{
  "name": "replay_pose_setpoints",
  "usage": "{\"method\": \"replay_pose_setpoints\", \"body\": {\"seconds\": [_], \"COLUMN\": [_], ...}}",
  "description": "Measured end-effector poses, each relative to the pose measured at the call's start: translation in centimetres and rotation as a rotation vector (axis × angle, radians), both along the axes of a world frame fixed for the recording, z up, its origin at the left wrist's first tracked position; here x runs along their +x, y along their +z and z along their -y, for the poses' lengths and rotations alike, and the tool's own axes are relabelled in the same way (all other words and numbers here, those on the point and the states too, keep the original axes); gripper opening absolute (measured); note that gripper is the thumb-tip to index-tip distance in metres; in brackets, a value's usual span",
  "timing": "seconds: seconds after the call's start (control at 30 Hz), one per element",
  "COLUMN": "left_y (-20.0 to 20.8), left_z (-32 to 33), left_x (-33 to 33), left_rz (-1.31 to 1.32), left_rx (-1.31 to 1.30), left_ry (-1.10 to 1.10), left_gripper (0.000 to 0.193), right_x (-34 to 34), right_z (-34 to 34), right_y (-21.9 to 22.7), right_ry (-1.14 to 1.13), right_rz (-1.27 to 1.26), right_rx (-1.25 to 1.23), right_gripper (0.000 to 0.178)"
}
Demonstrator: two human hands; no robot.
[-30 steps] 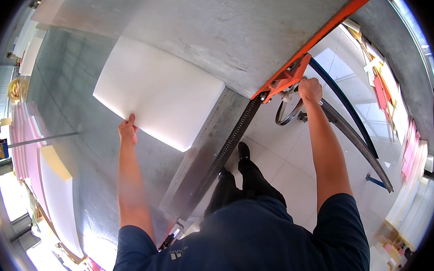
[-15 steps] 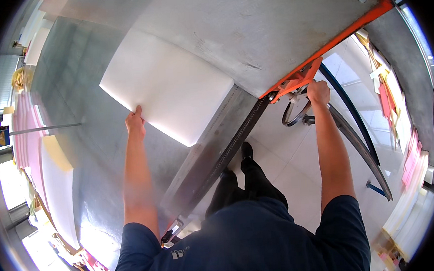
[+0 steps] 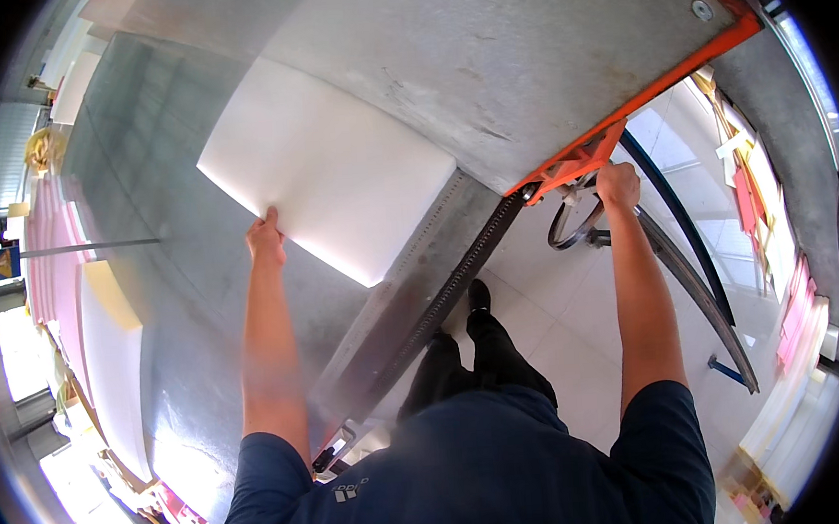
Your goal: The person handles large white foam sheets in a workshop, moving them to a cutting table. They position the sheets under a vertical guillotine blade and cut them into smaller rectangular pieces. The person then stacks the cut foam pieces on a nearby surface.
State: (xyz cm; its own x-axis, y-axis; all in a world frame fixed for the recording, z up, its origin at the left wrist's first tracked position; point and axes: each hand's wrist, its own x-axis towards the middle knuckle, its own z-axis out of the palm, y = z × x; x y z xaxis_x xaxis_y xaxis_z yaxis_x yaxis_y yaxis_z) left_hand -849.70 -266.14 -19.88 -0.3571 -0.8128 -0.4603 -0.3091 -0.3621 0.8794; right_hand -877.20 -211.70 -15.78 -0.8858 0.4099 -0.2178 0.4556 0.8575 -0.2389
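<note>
A thick white foam slab (image 3: 327, 162) lies on the grey metal table (image 3: 192, 305), its right side against the large grey machine plate (image 3: 495, 75). My left hand (image 3: 264, 239) pinches the slab's near-left edge, and the foam dents slightly there. Part of those fingers is hidden by the slab and the hand itself. Off to the right, my right hand (image 3: 617, 185) is closed in a fist on a dark handwheel (image 3: 560, 234), just below an orange bracket (image 3: 577, 164) on the plate's edge. The fist hides the part of the wheel it grips.
A black toothed rack (image 3: 468, 269) runs along the table's near edge. Curved dark tubing (image 3: 698, 264) arcs over the tiled floor on the right. White foam blocks (image 3: 114, 367) and pink sheets (image 3: 58, 236) stand at the far left. More sheets (image 3: 800, 306) lean at the right.
The whole view has shifted very slightly. Both hands keep their grips, and I see no clear movement of the slab or the handwheel.
</note>
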Motion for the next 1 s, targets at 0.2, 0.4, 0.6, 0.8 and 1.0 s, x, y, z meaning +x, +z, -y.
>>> {"method": "replay_pose_setpoints", "body": {"seconds": [0.2, 0.4, 0.6, 0.8, 1.0], "left_y": [0.6, 0.1, -2.4, -3.0, -6.7], "left_z": [-1.9, -2.7, -7.0, -8.2, -14.2], "left_x": [-0.3, 2.1, 4.8, 9.2, 9.8], "left_rz": [0.015, 0.02, -0.192, -0.053, -0.276], "left_rx": [0.006, 0.014, 0.128, -0.162, -0.698], "left_ry": [-0.005, -0.04, -0.15, -0.222, -0.388], "left_gripper": [0.033, 0.045, 0.074, 0.057, 0.038], "right_x": [0.1, 0.1, 0.3, 6.9, 32.8], "right_z": [-0.2, 0.3, -0.3, 0.2, -12.3], "right_y": [0.0, -0.9, -0.1, 0.6, -6.9], "right_ry": [-0.011, -0.005, 0.037, 0.294, 0.546], "right_rz": [-0.003, 0.007, 0.163, -0.357, -0.327], "right_rx": [-0.011, 0.009, -0.041, 0.151, 0.119], "right_gripper": [0.041, 0.038, 0.033, 0.051, 0.036]}}
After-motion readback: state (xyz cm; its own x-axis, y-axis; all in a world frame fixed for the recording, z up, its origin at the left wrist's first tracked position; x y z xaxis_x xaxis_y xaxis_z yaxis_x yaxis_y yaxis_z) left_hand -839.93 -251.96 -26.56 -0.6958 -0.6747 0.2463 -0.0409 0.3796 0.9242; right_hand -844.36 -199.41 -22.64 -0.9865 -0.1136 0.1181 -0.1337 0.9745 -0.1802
